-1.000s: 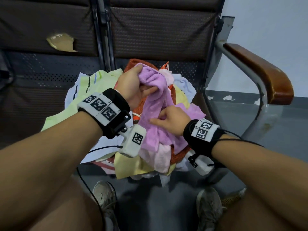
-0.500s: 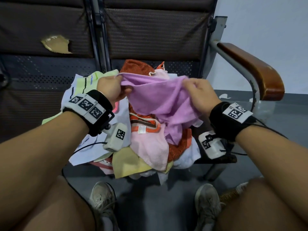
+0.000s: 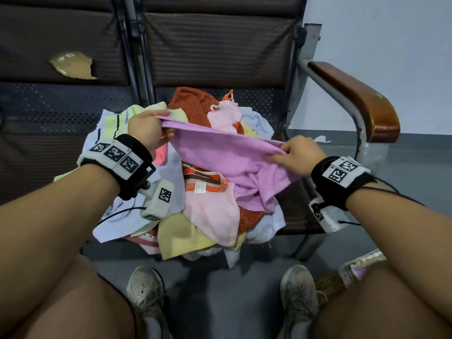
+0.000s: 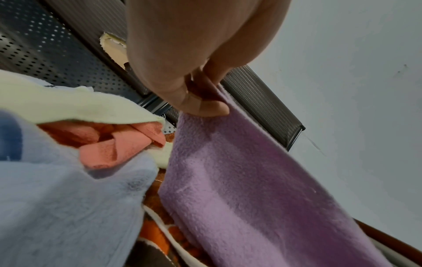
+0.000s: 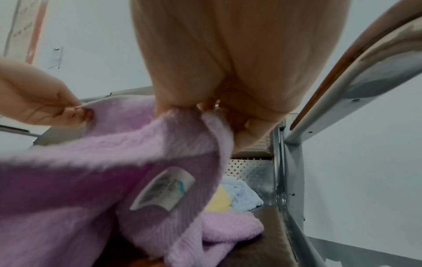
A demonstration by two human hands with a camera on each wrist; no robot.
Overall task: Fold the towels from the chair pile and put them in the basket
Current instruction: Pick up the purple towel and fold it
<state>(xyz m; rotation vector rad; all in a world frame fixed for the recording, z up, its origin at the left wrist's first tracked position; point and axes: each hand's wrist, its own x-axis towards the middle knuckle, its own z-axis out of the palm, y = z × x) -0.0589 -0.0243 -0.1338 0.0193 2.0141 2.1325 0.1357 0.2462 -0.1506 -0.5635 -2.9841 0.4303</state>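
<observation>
Your left hand pinched one end of the purple towel between thumb and curled fingers, while your right hand pinched the other end, its fingers bunched into the cloth. The top edge ran nearly taut between the two grips, above the pile of towels on the chair seat.

Below that edge the purple towel sagged, and its lower part lay crumpled on the pile, toward the armrest side. Its sewn label showed on the underside, below your right-hand pinch.

The risk sat in that crumpled tail. Lifted as it lay, it could have dragged a pale pink towel or an orange-trimmed one off the pile's front edge, where several towels already overhung the floor. The right-hand grip appeared to gather a fold rather than a clean corner, though the wrist view was too blurred to be sure; a fold held there would have skewed the first crease.

The basket showed only as a sliver, on the floor on the armrest side of the pile, by your right knee. A towel carried there loosely folded could have slumped open on the way.
</observation>
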